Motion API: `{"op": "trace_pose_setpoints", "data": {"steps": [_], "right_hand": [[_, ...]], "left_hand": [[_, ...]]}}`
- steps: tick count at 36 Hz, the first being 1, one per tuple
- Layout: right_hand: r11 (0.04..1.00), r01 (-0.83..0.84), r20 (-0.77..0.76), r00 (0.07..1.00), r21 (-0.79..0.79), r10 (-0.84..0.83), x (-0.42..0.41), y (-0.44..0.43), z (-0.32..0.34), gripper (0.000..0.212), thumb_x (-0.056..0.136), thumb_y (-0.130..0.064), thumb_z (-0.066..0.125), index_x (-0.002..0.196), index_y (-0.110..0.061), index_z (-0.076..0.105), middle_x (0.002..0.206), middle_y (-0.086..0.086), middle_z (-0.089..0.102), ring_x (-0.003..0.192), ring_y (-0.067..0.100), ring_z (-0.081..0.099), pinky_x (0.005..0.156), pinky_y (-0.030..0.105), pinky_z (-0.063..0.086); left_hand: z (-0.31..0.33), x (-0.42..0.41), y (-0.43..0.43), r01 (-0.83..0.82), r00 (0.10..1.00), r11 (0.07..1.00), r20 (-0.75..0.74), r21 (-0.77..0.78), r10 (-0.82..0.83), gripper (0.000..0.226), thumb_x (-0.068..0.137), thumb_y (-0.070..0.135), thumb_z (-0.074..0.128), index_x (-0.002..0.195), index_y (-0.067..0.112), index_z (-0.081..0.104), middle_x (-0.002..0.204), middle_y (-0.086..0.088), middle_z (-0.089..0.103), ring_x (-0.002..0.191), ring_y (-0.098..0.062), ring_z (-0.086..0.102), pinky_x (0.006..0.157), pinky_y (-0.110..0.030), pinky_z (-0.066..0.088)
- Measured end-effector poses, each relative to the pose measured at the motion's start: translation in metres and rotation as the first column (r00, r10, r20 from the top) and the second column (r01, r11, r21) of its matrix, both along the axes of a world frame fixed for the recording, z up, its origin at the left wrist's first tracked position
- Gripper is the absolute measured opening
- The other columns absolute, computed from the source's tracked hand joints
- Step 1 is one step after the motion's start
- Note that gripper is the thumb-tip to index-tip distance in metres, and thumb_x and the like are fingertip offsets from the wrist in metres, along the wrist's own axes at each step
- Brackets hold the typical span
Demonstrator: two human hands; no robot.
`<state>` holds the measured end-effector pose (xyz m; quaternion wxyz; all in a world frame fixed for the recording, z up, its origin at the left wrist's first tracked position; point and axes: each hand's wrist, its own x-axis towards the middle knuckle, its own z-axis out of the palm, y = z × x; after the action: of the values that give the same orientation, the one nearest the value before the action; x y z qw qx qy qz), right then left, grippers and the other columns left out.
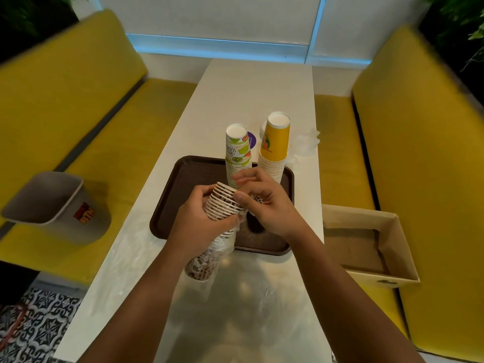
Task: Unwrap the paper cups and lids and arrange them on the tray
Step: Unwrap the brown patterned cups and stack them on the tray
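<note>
Above the near half of a brown tray, the left hand curls around a stack of patterned paper cups, half out of its clear plastic wrap. The right hand pinches the stack's top rims. A white cup stack and a yellow cup stack stand upside down at the tray's far side.

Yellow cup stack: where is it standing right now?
In the head view, the yellow cup stack stands upside down on the far right corner of the brown tray, just right of the lime-printed cup stack.
</note>
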<state>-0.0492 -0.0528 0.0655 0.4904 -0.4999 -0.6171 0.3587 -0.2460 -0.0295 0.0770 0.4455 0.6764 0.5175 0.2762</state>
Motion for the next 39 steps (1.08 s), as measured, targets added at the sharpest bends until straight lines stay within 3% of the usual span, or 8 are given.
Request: {"op": "trace_pose_setpoints", "data": {"steps": [9,15,21,23,26,31,36,39], "right_hand": [[0.965,0.261,-0.182,0.949,-0.003,-0.257,0.011,0.006,0.0,0.022,0.108,-0.02,0.056,0.093,-0.008,0.065,0.145,-0.001,0.058,0.135,0.013,0.055,0.111,0.049,0.051],[0.992,0.041,-0.268,0.961,-0.122,-0.072,0.033,0.002,-0.001,0.019,0.1,-0.024,0.07,0.099,-0.019,0.052,0.143,0.002,0.062,0.132,0.026,0.061,0.103,0.058,0.056],[0.962,-0.118,0.015,0.992,-0.245,0.125,0.045,0.001,0.01,0.097,0.085,-0.013,0.086,0.152,-0.046,0.024,0.15,0.003,0.048,0.134,0.013,0.057,0.104,0.039,0.057],[0.971,-0.12,0.066,0.988,-0.207,0.137,0.042,0.003,0.012,0.104,0.087,-0.011,0.084,0.158,-0.048,0.018,0.157,0.001,0.043,0.139,0.014,0.052,0.107,0.04,0.055],[0.998,0.052,0.041,0.998,-0.044,-0.05,0.036,0.007,0.01,0.1,0.089,-0.011,0.082,0.159,-0.047,0.02,0.162,-0.007,0.039,0.145,0.012,0.047,0.113,0.038,0.05],[0.924,0.377,0.186,0.905,0.07,-0.383,0.029,0.024,-0.023,0.069,0.09,-0.02,0.082,0.141,-0.038,0.038,0.144,0.001,0.047,0.135,0.014,0.05,0.111,0.039,0.051],[0.922,0.376,0.556,0.788,-0.095,-0.264,0.031,0.027,-0.067,0.051,0.09,-0.023,0.081,0.128,-0.027,0.048,0.141,0.003,0.051,0.124,0.033,0.058,0.1,0.049,0.056],[0.886,0.463,0.525,0.761,-0.028,-0.381,0.026,0.021,-0.072,0.041,0.092,-0.024,0.078,0.127,-0.022,0.057,0.15,0.005,0.044,0.136,0.029,0.046,0.109,0.035,0.047]], "left_hand": [[0.006,-0.003,-0.007,0.001,0.999,0.999,-0.033,0.033,0.0,0.077,0.067,0.041,0.096,0.13,0.034,0.052,0.108,0.015,0.069,0.095,0.009,0.066,0.07,-0.009,0.053],[0.007,-0.003,-0.006,-0.076,0.997,0.996,-0.006,0.05,0.077,0.072,0.07,0.036,0.094,0.129,0.035,0.051,0.104,0.019,0.067,0.09,0.015,0.064,0.067,-0.006,0.05],[0.007,0.002,-0.003,-0.142,0.989,0.988,0.036,0.053,0.14,0.072,0.073,0.039,0.093,0.13,0.038,0.05,0.114,0.021,0.063,0.1,0.002,0.065,0.066,-0.007,0.052],[0.008,0.004,-0.002,-0.143,0.989,0.988,0.042,0.057,0.14,0.071,0.072,0.039,0.093,0.13,0.038,0.05,0.113,0.021,0.064,0.097,0.008,0.065,0.066,-0.005,0.05],[0.01,0.006,-0.001,-0.152,0.988,0.986,0.045,0.062,0.149,0.069,0.073,0.036,0.093,0.128,0.037,0.051,0.11,0.022,0.063,0.092,0.016,0.062,0.064,-0.002,0.046],[0.006,0.004,0.002,-0.144,0.989,0.989,0.046,0.038,0.143,0.071,0.073,0.038,0.093,0.131,0.037,0.051,0.116,0.017,0.066,0.102,-0.002,0.067,0.067,-0.006,0.051],[0.003,0.003,0.005,-0.129,0.992,0.991,0.025,0.041,0.128,0.074,0.074,0.041,0.092,0.136,0.035,0.053,0.119,0.015,0.066,0.105,-0.004,0.066,0.069,-0.009,0.052],[0.001,0.002,0.007,-0.115,0.993,0.992,0.003,0.053,0.115,0.076,0.075,0.043,0.09,0.14,0.033,0.053,0.119,0.013,0.066,0.105,-0.004,0.066,0.067,-0.005,0.051]]}}
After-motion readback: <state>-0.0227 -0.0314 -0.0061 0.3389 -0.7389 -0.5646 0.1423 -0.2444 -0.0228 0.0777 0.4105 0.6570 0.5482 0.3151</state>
